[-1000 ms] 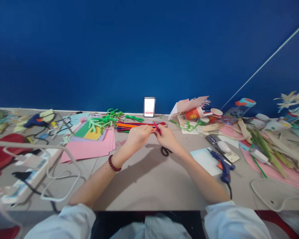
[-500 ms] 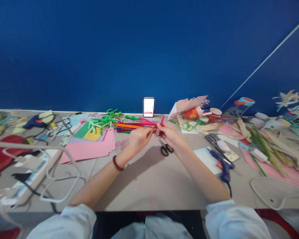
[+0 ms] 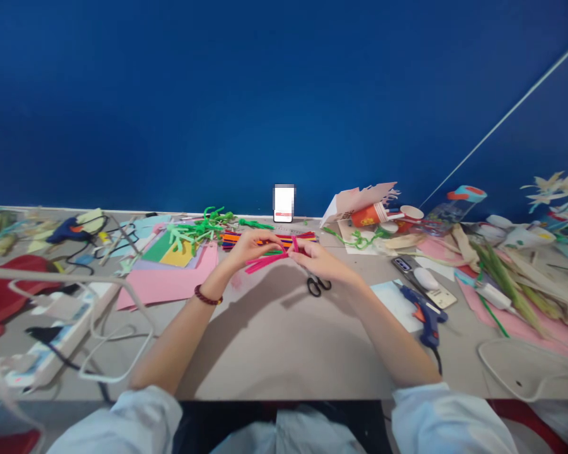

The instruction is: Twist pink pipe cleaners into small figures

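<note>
Bright pink pipe cleaners (image 3: 265, 261) are bunched between my hands, their loose ends slanting down to the left. My right hand (image 3: 318, 258) is closed on the bunch, and a short pink end sticks up past its fingertips. With thumb and fingertips together, my left hand (image 3: 255, 248) pinches a pink strand near the right fingertips. Behind the hands lies a pile of purple, orange and red pipe cleaners (image 3: 233, 240), partly hidden by the left hand. Black-handled scissors (image 3: 314, 287) lie just below the right hand, their blades largely covered by it.
A lit phone (image 3: 284, 205) leans on the blue wall. Green pipe-cleaner pieces (image 3: 203, 224) and pink paper (image 3: 165, 287) lie to the left, with a white power strip (image 3: 57, 343). On the right are a glue gun (image 3: 426, 312), a red paper cup (image 3: 366, 216) and dried husks (image 3: 506, 271).
The pink pipe cleaners have turned and come nearer, so their ends now point down-left. My left hand has shifted left and a little back, fingers pointing to the right hand.
</note>
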